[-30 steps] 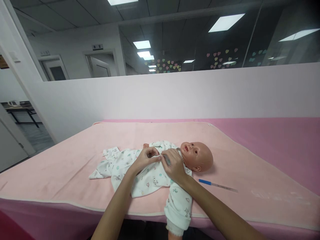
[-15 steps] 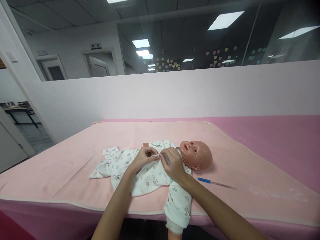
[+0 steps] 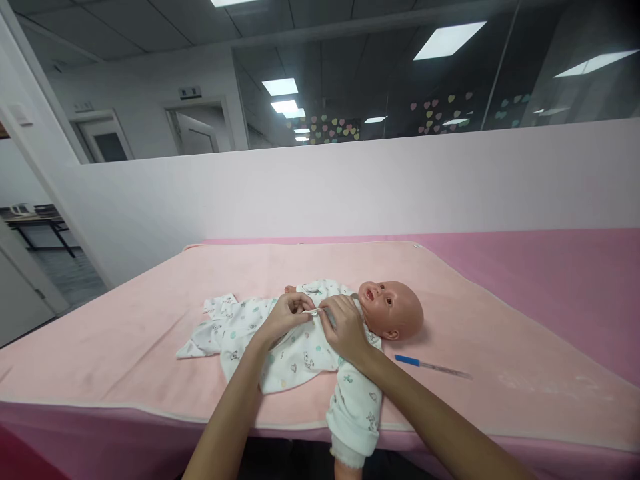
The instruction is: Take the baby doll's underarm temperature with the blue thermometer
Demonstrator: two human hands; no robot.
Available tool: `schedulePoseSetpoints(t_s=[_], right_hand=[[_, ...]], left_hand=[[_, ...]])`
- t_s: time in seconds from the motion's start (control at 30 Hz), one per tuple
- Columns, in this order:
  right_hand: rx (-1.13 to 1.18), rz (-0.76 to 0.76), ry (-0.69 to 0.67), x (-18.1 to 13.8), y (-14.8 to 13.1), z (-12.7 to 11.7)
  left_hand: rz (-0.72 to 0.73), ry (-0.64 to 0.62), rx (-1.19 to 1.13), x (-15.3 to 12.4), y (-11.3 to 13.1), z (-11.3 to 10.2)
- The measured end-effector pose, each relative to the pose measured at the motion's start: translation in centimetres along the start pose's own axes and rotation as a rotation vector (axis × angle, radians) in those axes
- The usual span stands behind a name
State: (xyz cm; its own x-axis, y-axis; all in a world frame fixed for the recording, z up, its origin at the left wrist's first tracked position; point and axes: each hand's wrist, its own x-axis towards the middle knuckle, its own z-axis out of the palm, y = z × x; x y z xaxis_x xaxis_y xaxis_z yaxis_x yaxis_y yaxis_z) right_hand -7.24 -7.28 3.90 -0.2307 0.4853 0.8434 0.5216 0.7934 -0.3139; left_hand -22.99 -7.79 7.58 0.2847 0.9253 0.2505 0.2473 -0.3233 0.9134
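A bald baby doll (image 3: 400, 308) lies on its back, head to the right, dressed in white printed baby clothes (image 3: 300, 357). Over its chest, my left hand (image 3: 286, 317) pinches the edge of the top's front opening between thumb and fingers. Close beside it, my right hand (image 3: 344, 327) grips the same edge nearer the doll's neck. A short strip of the white edge shows between my fingertips; any fastener there is too small to make out. One sleeved doll arm (image 3: 354, 413) hangs toward the table's front edge.
A pen-like stick with a blue end (image 3: 407, 360) lies right of the doll. Beneath everything is a peach blanket (image 3: 125, 340) over a pink surface (image 3: 575, 287). Behind stands a low white wall (image 3: 350, 190) with glass above it.
My left hand has shifted slightly left, away from my right fingertips, so a bit more of the white edge shows between them. The doll and pen-like stick stay put.
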Motion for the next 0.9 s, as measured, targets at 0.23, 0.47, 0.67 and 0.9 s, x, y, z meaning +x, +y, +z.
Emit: schedulePoseSetpoints(t_s=[0.23, 0.47, 0.67, 0.9], right_hand=[[-0.003, 0.009, -0.002, -0.01, 0.15, 0.12], [-0.023, 0.005, -0.009, 0.04, 0.18, 0.12], [-0.013, 0.004, -0.008, 0.18, -0.02, -0.03], [0.035, -0.100, 0.015, 0.19, -0.14, -0.17]], left_hand=[[0.008, -0.002, -0.075, 0.05, -0.14, 0.03], [0.014, -0.010, -0.103, 0.06, -0.25, 0.02], [0.039, 0.001, -0.099, 0.31, -0.34, 0.04], [0.049, -0.011, -0.100, 0.29, -0.15, -0.04]])
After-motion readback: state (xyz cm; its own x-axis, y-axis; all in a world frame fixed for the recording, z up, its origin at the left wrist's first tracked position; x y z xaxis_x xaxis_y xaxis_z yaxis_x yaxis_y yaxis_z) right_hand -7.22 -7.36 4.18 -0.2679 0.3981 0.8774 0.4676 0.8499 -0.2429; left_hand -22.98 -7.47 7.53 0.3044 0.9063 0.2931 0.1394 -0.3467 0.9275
